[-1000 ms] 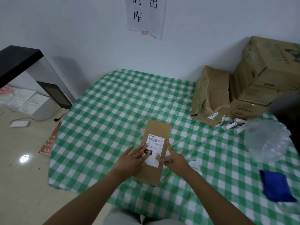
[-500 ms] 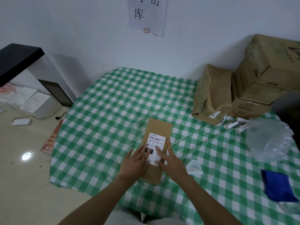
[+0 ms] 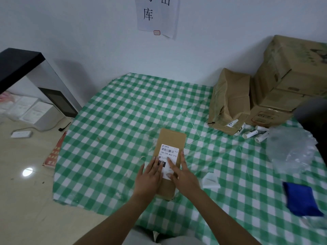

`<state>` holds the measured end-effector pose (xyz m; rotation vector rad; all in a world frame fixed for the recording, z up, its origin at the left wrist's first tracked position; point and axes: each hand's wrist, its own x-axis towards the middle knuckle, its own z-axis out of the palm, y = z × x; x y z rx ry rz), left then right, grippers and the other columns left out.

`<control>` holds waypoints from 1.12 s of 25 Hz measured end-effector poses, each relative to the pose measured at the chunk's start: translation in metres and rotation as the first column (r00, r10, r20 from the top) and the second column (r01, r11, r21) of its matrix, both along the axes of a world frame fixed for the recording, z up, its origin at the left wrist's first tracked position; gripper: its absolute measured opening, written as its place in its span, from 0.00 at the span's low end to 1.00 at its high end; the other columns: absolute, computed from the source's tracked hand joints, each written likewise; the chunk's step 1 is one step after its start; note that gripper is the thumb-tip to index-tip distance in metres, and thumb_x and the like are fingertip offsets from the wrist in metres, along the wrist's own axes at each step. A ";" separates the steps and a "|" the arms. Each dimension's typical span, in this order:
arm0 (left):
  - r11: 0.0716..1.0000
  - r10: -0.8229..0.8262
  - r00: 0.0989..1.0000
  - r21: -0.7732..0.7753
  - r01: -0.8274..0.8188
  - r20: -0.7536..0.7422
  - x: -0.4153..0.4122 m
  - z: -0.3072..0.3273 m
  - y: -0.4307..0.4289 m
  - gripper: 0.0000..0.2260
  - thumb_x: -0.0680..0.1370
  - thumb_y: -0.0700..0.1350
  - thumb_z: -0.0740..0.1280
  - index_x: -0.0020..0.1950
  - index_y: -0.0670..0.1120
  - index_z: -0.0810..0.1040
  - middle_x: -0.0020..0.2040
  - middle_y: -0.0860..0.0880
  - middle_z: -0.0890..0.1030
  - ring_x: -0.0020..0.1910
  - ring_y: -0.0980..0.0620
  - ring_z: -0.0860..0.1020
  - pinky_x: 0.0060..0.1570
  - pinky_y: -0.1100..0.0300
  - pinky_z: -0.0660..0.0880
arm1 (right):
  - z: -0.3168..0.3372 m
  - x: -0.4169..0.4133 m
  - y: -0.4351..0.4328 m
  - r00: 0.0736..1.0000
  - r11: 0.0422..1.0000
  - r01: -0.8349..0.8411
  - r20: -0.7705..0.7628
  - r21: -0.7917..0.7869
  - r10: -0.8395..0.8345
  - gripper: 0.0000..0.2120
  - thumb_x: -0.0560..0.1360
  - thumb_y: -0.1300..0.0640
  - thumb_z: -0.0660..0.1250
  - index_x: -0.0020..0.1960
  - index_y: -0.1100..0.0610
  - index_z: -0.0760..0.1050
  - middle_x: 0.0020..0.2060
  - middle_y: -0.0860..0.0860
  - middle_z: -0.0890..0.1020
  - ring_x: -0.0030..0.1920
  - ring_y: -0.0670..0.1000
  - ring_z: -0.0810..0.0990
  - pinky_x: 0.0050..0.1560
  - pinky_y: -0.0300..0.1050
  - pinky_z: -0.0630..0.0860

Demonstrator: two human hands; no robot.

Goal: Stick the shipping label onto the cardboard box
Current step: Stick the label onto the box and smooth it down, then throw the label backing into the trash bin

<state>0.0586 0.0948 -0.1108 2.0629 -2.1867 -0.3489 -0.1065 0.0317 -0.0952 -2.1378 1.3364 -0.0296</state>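
A slim brown cardboard box (image 3: 172, 138) lies flat on the green-checked tablecloth (image 3: 115, 138), long side pointing away from me. A white shipping label (image 3: 169, 152) with a barcode lies on its top face. My left hand (image 3: 150, 175) rests flat on the label's lower left part, fingers spread. My right hand (image 3: 182, 172) lies flat on the lower right part, its fingers reaching up along the label's right edge. The hands hide the label's lower half. Neither hand grips anything.
Stacked cardboard boxes (image 3: 290, 82) and a crumpled brown parcel (image 3: 230, 101) stand at the back right, with white tubes (image 3: 251, 132) beside them. Bubble wrap (image 3: 290, 149), a blue cloth (image 3: 300, 198) and a white paper scrap (image 3: 210, 180) lie to the right. The table's left edge drops to the floor.
Both hands have slid inward and further onto the label, covering more of its lower half. The box has not moved on the table.
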 end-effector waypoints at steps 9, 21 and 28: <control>0.995 -0.089 0.993 0.052 0.085 0.072 0.006 0.009 -0.012 0.21 0.74 0.47 0.56 0.56 0.40 0.84 0.57 0.41 0.85 0.57 0.45 0.83 0.48 0.52 0.83 | -0.022 -0.029 0.001 0.977 0.989 0.149 0.156 -0.017 -0.144 0.28 0.82 0.52 0.54 0.79 0.45 0.47 0.79 0.45 0.51 0.76 0.49 0.60 0.66 0.49 0.72; 0.995 -0.093 0.981 -0.011 0.096 0.173 0.008 0.013 -0.010 0.23 0.74 0.48 0.53 0.54 0.41 0.85 0.56 0.43 0.85 0.57 0.48 0.83 0.30 0.61 0.80 | -0.062 -0.132 0.039 0.908 0.982 0.171 -0.374 -0.079 -0.188 0.20 0.78 0.53 0.58 0.69 0.55 0.71 0.78 0.49 0.58 0.78 0.50 0.51 0.78 0.52 0.50; 1.000 -0.011 0.995 0.012 0.010 0.095 0.013 0.028 -0.002 0.21 0.72 0.38 0.71 0.65 0.43 0.79 0.68 0.43 0.77 0.66 0.41 0.76 0.59 0.46 0.77 | -0.054 -0.117 0.050 0.894 0.966 0.212 -0.371 -0.146 -0.253 0.20 0.76 0.56 0.61 0.67 0.60 0.73 0.69 0.52 0.73 0.71 0.54 0.67 0.69 0.50 0.66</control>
